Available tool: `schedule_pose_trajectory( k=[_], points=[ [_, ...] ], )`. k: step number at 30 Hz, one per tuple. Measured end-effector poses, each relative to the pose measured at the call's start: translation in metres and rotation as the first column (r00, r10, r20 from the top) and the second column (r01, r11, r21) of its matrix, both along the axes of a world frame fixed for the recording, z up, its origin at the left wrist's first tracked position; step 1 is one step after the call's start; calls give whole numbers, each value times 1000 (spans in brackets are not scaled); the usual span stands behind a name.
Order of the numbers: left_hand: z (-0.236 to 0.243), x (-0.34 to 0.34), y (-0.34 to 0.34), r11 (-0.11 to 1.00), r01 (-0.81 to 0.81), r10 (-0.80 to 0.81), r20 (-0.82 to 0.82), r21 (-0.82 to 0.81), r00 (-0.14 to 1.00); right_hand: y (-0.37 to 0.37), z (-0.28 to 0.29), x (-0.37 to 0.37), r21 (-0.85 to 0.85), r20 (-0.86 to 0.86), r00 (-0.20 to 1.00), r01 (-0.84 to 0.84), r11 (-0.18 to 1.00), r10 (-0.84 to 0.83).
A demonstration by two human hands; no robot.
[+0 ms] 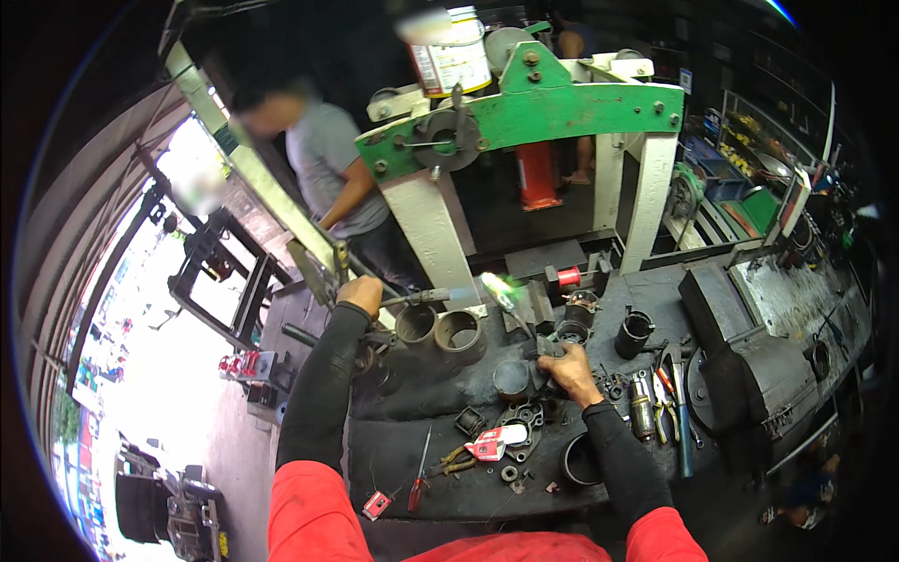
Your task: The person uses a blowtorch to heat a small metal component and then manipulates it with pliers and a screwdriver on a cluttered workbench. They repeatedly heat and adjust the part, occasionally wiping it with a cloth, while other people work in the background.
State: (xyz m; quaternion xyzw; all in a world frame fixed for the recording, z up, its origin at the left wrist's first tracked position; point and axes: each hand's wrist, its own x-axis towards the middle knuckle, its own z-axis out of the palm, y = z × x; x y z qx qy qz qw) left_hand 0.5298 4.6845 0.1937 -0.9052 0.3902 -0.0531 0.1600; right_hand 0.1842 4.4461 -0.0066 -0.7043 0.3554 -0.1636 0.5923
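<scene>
Workshop open to daylight

A green-and-white press frame (pixel 524 112) stands at twelve o'clock behind the dark, greasy bench (pixel 468 468). Bright daylight floods in from a street (pixel 112 375) at nine o'clock. Cluttered shelves (pixel 749 140) sit in shadow at two o'clock.

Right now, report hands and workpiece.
Left hand grips lit torch. Right hand holds metal part by flame. Rings and pliers crowd bench.
</scene>
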Motion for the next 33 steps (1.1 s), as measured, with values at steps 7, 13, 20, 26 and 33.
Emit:
schedule_pose_trajectory(
  k=[7,13,20,26,33],
  points=[
    [-11,0,-4,996,-15,-1,176,89,984,2,24,-4,24,14,999,-39,999,38],
    [-16,6,3,996,-19,-1,241,82,970,14,28,-9,162,112,989,-109,981,92],
    [-14,5,1,995,-36,15,227,90,974,51,38,-5,120,53,999,-12,993,5],
    [-16,8,2,996,-21,2,215,86,977,56,46,-1,-9,22,998,52,999,-52],
    [-20,13,6,999,3,-9,193,32,981,47,48,-16,-220,-12,993,109,969,-115]
  ],
)
